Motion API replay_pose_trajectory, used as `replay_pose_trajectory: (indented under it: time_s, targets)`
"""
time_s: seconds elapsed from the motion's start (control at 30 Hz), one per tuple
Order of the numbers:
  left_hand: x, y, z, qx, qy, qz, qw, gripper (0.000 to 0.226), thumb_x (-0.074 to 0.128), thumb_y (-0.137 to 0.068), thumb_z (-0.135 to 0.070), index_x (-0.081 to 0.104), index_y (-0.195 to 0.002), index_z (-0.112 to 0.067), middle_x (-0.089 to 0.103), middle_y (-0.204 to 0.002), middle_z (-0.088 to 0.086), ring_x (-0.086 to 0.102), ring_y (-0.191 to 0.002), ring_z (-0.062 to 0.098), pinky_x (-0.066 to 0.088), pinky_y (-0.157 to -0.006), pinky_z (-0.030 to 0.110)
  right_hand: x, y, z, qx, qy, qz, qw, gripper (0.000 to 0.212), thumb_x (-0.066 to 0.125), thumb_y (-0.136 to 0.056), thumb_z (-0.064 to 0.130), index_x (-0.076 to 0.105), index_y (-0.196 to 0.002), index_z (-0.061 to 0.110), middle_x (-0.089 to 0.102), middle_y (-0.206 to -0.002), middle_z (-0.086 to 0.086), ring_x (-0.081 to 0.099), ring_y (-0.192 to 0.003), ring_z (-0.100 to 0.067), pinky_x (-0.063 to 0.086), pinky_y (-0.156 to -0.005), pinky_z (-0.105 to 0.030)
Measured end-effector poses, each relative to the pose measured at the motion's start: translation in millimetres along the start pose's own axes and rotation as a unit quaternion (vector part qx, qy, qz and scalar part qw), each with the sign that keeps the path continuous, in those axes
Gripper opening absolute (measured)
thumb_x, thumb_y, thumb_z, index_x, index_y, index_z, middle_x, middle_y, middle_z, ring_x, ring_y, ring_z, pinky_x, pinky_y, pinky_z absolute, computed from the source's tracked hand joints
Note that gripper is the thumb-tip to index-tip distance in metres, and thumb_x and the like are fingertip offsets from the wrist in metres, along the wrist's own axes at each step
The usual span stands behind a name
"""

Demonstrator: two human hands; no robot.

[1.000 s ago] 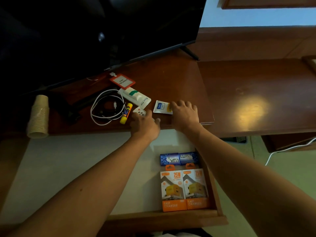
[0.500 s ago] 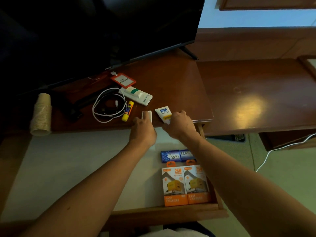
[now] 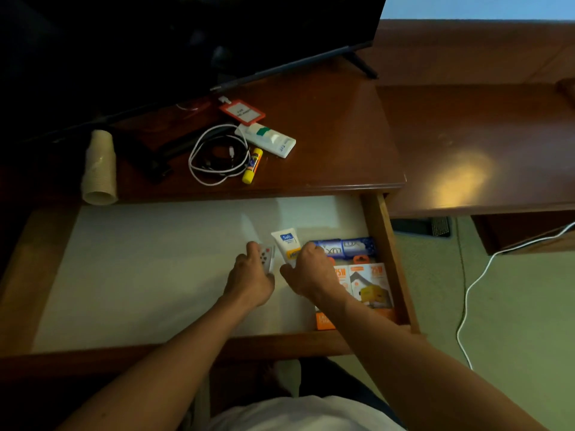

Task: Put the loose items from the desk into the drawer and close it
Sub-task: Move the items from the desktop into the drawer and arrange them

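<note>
The drawer (image 3: pixel 385 262) stands pulled out, its pale floor showing. Over its middle, my left hand (image 3: pixel 250 279) grips a small white remote (image 3: pixel 267 258) with red and grey buttons. Beside it my right hand (image 3: pixel 311 273) holds a white tube (image 3: pixel 287 244) by its yellow end, low over the drawer floor. A blue soap pack (image 3: pixel 348 247) and two orange charger boxes (image 3: pixel 368 284) lie in the drawer's right end. On the desk (image 3: pixel 326 144) remain a yellow glue stick (image 3: pixel 252 166), a coiled white cable (image 3: pixel 214 157), a white remote (image 3: pixel 267 140) and a red tag (image 3: pixel 242 112).
A dark TV screen (image 3: pixel 186 42) stands at the back of the desk, its foot (image 3: pixel 361 65) on the right. A stack of paper cups (image 3: pixel 99 169) lies at the desk's left edge. A lower table (image 3: pixel 482 144) sits to the right, with a white cord (image 3: pixel 473 290) on the floor.
Both hands lifted the small remote and the tube off the desk edge and carried them down and toward me into the drawer. The view tilted downward.
</note>
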State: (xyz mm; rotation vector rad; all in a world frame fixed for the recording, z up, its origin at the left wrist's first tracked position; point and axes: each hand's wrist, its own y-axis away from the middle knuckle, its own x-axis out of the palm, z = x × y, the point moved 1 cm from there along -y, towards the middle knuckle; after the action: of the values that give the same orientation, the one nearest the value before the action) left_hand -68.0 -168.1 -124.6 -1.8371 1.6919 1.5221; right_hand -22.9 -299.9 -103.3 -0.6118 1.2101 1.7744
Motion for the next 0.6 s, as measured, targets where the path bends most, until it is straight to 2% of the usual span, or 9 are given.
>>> replay_pose_trajectory:
  time_s: [0.07, 0.2, 0.37, 0.5, 0.6]
  targets:
    - [9, 0, 10, -0.006, -0.005, 0.019, 1.000, 0.058, 0.070, -0.085, -0.028, 0.030, -0.127, -0.019, 0.055, -0.123, 0.017, 0.060, -0.106, 0.037, 0.044, -0.074, 0.035, 10, 8, -1, -0.006, 0.021, 0.012, 1.000, 0.058, 0.066, -0.088, 0.037, 0.047, -0.127, -0.002, 0.054, -0.127, -0.020, 0.054, -0.115, -0.035, 0.044, -0.092, -0.036]
    - [21, -1, 22, -0.023, -0.018, 0.053, 0.998, 0.060, 0.071, -0.082, -0.028, 0.031, -0.126, -0.018, 0.055, -0.121, 0.018, 0.060, -0.105, 0.039, 0.045, -0.075, 0.035, 26, 18, -3, -0.011, 0.058, 0.029, 0.998, 0.048, 0.066, -0.087, 0.030, 0.052, -0.124, 0.002, 0.058, -0.123, -0.018, 0.061, -0.109, -0.033, 0.050, -0.085, -0.035]
    - [31, -2, 31, -0.030, -0.036, 0.076, 0.996, 0.061, 0.070, -0.085, -0.025, 0.031, -0.131, -0.019, 0.050, -0.125, 0.020, 0.059, -0.106, 0.039, 0.045, -0.075, 0.036, 41, 24, -8, -0.038, 0.138, 0.039, 0.989, 0.045, 0.058, -0.094, 0.025, 0.043, -0.132, 0.007, 0.054, -0.128, -0.019, 0.055, -0.118, -0.034, 0.047, -0.092, -0.036]
    - [38, -5, 37, -0.017, -0.052, 0.100, 0.993, 0.082, 0.067, -0.087, -0.029, 0.020, -0.154, -0.030, 0.045, -0.136, 0.021, 0.056, -0.118, 0.040, 0.047, -0.094, 0.038, 53, 26, -10, -0.048, 0.176, 0.047, 0.982, 0.055, 0.061, -0.094, 0.027, 0.036, -0.139, 0.009, 0.055, -0.129, -0.019, 0.057, -0.117, -0.034, 0.051, -0.087, -0.038]
    - [39, -6, 38, -0.013, -0.070, 0.106, 0.992, 0.084, 0.068, -0.088, -0.034, 0.019, -0.157, -0.031, 0.040, -0.142, 0.020, 0.053, -0.123, 0.040, 0.045, -0.101, 0.039, 59, 22, -14, -0.046, 0.204, 0.047, 0.977, 0.056, 0.062, -0.094, 0.029, 0.038, -0.141, 0.009, 0.056, -0.130, -0.017, 0.055, -0.119, -0.033, 0.051, -0.088, -0.039]
